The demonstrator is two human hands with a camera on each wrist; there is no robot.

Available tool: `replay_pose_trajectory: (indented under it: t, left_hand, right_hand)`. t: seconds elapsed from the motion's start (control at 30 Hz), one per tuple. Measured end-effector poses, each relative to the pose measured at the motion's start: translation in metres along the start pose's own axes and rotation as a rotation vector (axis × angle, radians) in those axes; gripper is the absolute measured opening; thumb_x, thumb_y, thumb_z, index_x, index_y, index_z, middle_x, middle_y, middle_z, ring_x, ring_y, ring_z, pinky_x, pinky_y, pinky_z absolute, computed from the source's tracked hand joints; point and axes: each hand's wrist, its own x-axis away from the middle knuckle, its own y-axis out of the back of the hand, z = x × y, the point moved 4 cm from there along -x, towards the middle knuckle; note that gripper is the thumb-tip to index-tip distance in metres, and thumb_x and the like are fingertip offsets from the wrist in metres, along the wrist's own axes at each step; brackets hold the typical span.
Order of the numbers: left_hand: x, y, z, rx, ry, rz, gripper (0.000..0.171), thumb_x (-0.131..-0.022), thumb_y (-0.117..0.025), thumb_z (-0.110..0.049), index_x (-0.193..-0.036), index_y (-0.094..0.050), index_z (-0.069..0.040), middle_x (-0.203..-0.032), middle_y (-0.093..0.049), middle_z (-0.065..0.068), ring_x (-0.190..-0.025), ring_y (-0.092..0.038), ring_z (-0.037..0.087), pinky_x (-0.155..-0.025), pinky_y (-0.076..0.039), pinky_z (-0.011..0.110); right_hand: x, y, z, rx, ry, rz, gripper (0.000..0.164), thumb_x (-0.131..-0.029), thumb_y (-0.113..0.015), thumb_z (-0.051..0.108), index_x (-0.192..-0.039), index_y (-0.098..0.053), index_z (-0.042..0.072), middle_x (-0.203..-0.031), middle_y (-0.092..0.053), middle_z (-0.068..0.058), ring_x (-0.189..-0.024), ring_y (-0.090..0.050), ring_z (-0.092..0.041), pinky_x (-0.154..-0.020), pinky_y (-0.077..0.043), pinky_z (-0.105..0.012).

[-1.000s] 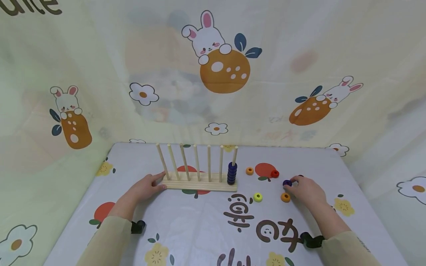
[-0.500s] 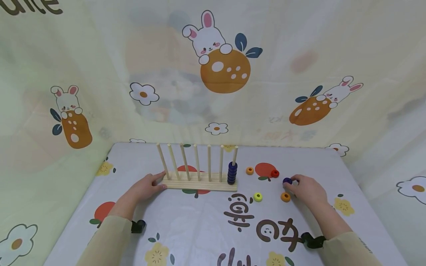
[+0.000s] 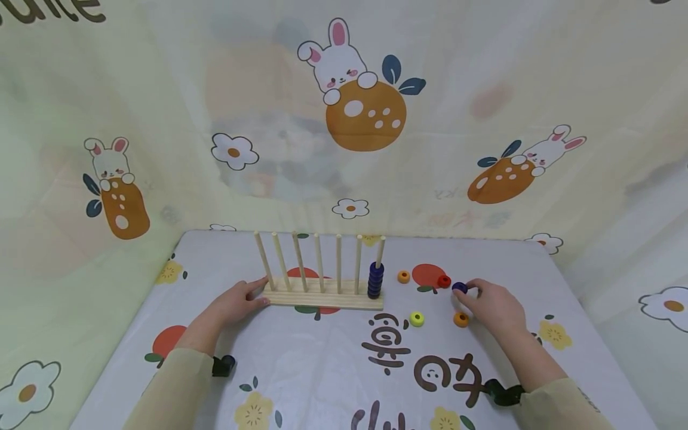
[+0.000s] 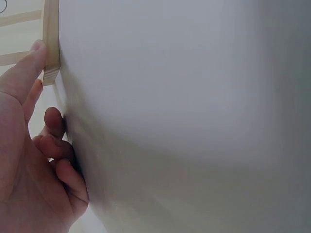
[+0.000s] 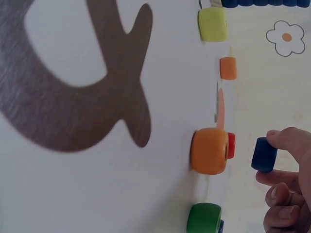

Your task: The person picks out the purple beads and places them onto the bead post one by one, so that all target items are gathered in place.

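Observation:
A wooden peg rack [image 3: 325, 301] with a row of upright pegs stands on the table. Its rightmost peg carries a stack of dark blue beads [image 3: 375, 280]; the other pegs are bare. My left hand [image 3: 236, 303] grips the rack's left end, thumb on the front edge and index finger behind. Between thumb and index finger my right hand [image 3: 497, 307] pinches a blue bead [image 5: 265, 154], held above the table. Close by lie an orange bead [image 3: 461, 319] and a red bead [image 3: 444, 281].
A yellow-green bead [image 3: 416, 319] and another orange bead [image 3: 404, 276] lie right of the rack. The right wrist view also shows a green bead [image 5: 204, 218], with part of a blue one behind it. Patterned cloth [image 3: 301, 370] covers the table.
My right hand has lifted the blue bead and moved it slightly to the left. The left hand stays at the rack's end, and the rack has not moved.

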Motion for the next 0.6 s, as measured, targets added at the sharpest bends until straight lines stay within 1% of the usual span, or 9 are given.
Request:
replay_pose_trajectory:
  t: [0.07,0.17,0.33,0.4,0.6]
  left_hand:
    - [-0.001,0.001,-0.001,-0.003,-0.001,0.002,0.077,-0.089,-0.066,-0.054,-0.155,-0.033,-0.033,-0.119,-0.050,0.015,-0.108,-0.048,0.034,-0.100,-0.037,0.063]
    - [-0.001,0.001,-0.002,-0.001,0.001,0.004,0.077,-0.089,-0.067,-0.055,-0.155,-0.033,-0.033,-0.120,-0.050,0.015,-0.109,-0.048,0.034,-0.101,-0.037,0.062]
    - [-0.001,0.001,-0.002,-0.006,0.004,0.004,0.077,-0.089,-0.067,-0.054,-0.155,-0.033,-0.033,-0.129,-0.049,0.019,-0.116,-0.048,0.037,-0.102,-0.035,0.064]
    - [-0.001,0.001,-0.002,-0.008,0.005,0.005,0.077,-0.089,-0.067,-0.053,-0.155,-0.033,-0.032,-0.130,-0.049,0.020,-0.117,-0.048,0.037,-0.101,-0.035,0.065]
    - [-0.001,-0.001,0.001,-0.007,0.011,0.006,0.077,-0.089,-0.067,-0.055,-0.155,-0.034,-0.032,-0.119,-0.052,0.016,-0.108,-0.049,0.033,-0.099,-0.039,0.062]
  right_hand:
    - [0.001,0.003,0.002,-0.003,0.006,-0.014,0.062,-0.090,-0.064,0.054,-0.125,-0.062,0.002,-0.097,-0.066,-0.020,-0.082,-0.058,-0.030,-0.062,-0.048,-0.038]
    - [0.003,0.006,0.006,-0.008,0.014,-0.032,0.062,-0.091,-0.064,0.054,-0.125,-0.062,0.003,-0.094,-0.065,-0.018,-0.077,-0.057,-0.028,-0.058,-0.046,-0.035]
    - [0.007,0.012,0.014,0.006,0.041,-0.059,0.062,-0.091,-0.063,0.055,-0.126,-0.062,0.004,-0.090,-0.066,-0.014,-0.073,-0.056,-0.025,-0.056,-0.044,-0.032]
    - [0.008,0.016,0.018,0.005,0.053,-0.074,0.061,-0.091,-0.062,0.055,-0.126,-0.062,0.004,-0.089,-0.066,-0.013,-0.073,-0.056,-0.025,-0.056,-0.043,-0.032]
    - [0.015,0.027,0.033,-0.001,0.090,-0.113,0.060,-0.092,-0.062,0.055,-0.124,-0.063,0.004,-0.086,-0.065,-0.010,-0.071,-0.055,-0.024,-0.055,-0.042,-0.031]
